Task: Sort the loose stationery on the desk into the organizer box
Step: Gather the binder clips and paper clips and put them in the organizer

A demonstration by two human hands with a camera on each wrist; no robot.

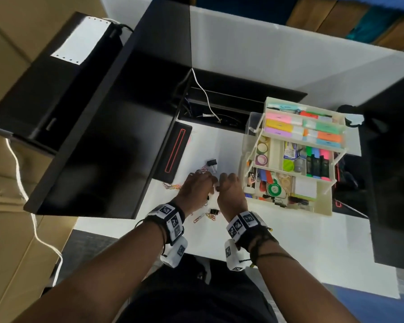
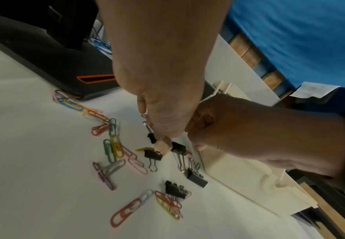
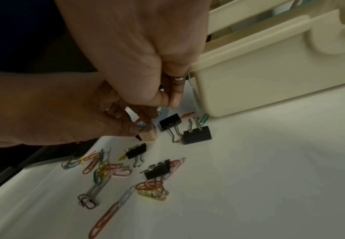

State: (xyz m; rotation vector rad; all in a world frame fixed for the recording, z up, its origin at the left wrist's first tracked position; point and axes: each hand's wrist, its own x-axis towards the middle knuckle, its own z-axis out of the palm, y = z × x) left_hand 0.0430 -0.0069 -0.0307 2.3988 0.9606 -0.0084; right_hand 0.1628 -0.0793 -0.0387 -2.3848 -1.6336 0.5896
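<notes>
both grips [image 1: 197,186] [image 1: 230,190] curled, fingers pointing down.

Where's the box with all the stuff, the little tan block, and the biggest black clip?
organizer box [image 1: 322,209]: head view, front wall.
tan block [image 2: 164,146]: left wrist view, its front face.
big binder clip [image 3: 197,135]: right wrist view, black body.

right hand [image 3: 146,53] contents hidden behind curled fingers [image 3: 174,97]

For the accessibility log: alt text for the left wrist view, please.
The left hand reaches down to a white desk, its fingertips pinching a small tan block among black binder clips and coloured paper clips. The right hand is curled beside it, by the cream organizer box.
</notes>
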